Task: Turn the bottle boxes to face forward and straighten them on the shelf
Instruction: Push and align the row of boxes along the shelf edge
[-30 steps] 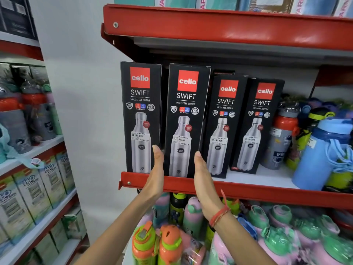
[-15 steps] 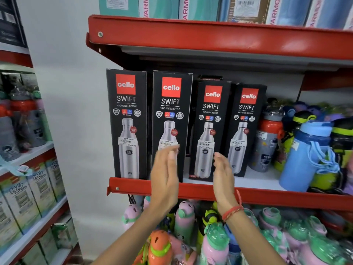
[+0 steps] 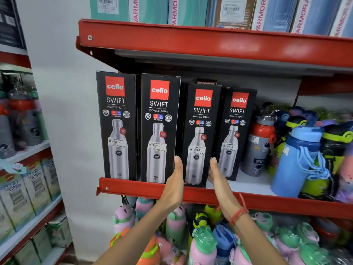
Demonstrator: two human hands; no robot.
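Four black "cello SWIFT" bottle boxes stand upright on the red shelf [image 3: 133, 186], printed fronts facing me. The first box [image 3: 116, 127] and the second box [image 3: 159, 131] stand at the shelf's front lip. The third box [image 3: 200, 134] and the fourth box [image 3: 236, 131] sit slightly further back, the fourth angled a little. My left hand [image 3: 174, 184] lies flat against the third box's left side. My right hand [image 3: 216, 175] presses its right side, fingers straight, so the box is clamped between my palms.
Loose bottles crowd the shelf right of the boxes, among them a grey red-lidded bottle [image 3: 259, 146] and a blue bottle [image 3: 298, 159]. The upper shelf [image 3: 210, 43] hangs low over the box tops. Children's bottles [image 3: 202, 243] fill the level below. Another rack [image 3: 28, 188] stands at left.
Both hands left the second box and moved right to either side of the third box. The second box now stands straight beside the first.
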